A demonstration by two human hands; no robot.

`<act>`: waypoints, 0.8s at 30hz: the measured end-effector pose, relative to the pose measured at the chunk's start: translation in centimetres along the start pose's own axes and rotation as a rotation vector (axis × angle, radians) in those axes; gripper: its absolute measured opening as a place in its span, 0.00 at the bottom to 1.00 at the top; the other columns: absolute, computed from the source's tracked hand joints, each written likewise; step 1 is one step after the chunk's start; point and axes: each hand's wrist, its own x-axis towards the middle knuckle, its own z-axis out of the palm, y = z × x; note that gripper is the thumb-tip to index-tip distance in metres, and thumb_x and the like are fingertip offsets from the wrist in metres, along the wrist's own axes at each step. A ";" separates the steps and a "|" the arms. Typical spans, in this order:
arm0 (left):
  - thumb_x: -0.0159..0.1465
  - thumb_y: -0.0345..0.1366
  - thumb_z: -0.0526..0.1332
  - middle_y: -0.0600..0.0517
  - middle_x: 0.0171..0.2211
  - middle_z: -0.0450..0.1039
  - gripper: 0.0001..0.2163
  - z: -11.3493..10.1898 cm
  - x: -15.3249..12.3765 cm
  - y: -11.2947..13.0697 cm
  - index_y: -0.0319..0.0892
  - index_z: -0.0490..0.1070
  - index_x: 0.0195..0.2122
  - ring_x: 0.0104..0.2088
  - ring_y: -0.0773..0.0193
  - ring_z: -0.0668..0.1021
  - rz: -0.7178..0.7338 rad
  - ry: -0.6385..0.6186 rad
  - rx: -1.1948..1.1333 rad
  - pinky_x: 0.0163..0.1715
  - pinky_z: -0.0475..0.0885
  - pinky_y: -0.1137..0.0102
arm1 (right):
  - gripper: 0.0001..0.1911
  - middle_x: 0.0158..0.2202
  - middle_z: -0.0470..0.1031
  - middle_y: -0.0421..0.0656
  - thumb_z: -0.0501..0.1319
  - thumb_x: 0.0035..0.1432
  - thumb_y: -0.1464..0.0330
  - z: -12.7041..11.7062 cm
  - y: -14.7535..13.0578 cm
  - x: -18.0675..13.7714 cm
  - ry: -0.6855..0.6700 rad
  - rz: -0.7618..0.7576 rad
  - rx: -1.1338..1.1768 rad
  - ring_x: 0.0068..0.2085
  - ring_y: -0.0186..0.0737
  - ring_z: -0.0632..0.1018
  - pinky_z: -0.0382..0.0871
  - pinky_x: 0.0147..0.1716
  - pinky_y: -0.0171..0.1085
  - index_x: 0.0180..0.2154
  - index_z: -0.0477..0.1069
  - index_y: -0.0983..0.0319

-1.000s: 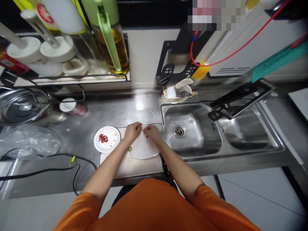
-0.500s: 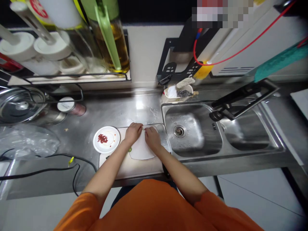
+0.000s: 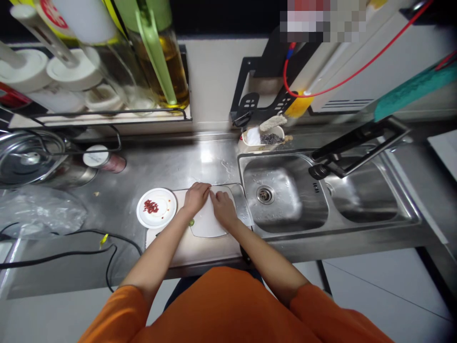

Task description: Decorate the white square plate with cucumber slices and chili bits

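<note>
My left hand [image 3: 196, 198] is over the upper left of a small white cutting board [image 3: 207, 226], fingers bent and pressed together. Beside it, my right hand [image 3: 223, 208] is curled with its fingertips close to those of the left. Whatever lies between the fingertips is too small to make out. A small green piece of vegetable [image 3: 192, 222] rests by my left wrist at the board's left edge. To the left stands a white plate [image 3: 167, 220] with chopped red pieces [image 3: 151, 206] on it.
The small board lies on a larger pale board [image 3: 200, 252]. A double steel sink [image 3: 285, 200] with a black tap [image 3: 330, 166] adjoins on the right. Left are a lidded jar [image 3: 103, 159], a plastic bag [image 3: 39, 209] and black cables [image 3: 71, 255]. Bottles [image 3: 162, 66] fill a shelf above.
My right hand's fingertips have shifted slightly, and a tiny green bit seen near them before is no longer visible. My left hand keeps its place. The whole view has shifted slightly left.
</note>
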 end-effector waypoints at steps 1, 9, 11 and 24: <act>0.64 0.34 0.53 0.47 0.39 0.74 0.11 0.0 0.0 0.0 0.42 0.72 0.42 0.42 0.59 0.72 0.002 -0.001 -0.003 0.45 0.66 0.64 | 0.25 0.44 0.65 0.53 0.46 0.61 0.74 -0.1 0.0 0.0 -0.007 -0.002 -0.002 0.44 0.49 0.63 0.63 0.35 0.41 0.60 0.56 0.62; 0.65 0.35 0.52 0.47 0.40 0.72 0.11 -0.1 0.1 0.1 0.43 0.71 0.43 0.43 0.60 0.72 -0.006 0.036 0.005 0.44 0.67 0.66 | 0.25 0.45 0.64 0.55 0.45 0.61 0.74 -0.6 -0.1 -0.1 -0.039 -0.007 -0.017 0.46 0.50 0.63 0.64 0.36 0.42 0.60 0.55 0.62; 0.65 0.35 0.51 0.47 0.40 0.71 0.10 -0.2 0.0 0.1 0.43 0.71 0.42 0.42 0.61 0.72 -0.009 0.028 -0.016 0.43 0.67 0.67 | 0.25 0.45 0.65 0.54 0.46 0.62 0.73 -0.6 -0.1 -0.1 -0.041 -0.007 -0.024 0.46 0.50 0.63 0.64 0.36 0.42 0.60 0.55 0.62; 0.65 0.36 0.52 0.47 0.37 0.72 0.11 0.2 -1.2 -1.1 0.42 0.74 0.40 0.42 0.62 0.73 0.072 0.051 -0.038 0.45 0.69 0.66 | 0.24 0.44 0.65 0.53 0.46 0.61 0.74 -0.6 -0.1 -0.2 -0.031 -0.006 -0.040 0.45 0.49 0.63 0.64 0.35 0.42 0.60 0.56 0.62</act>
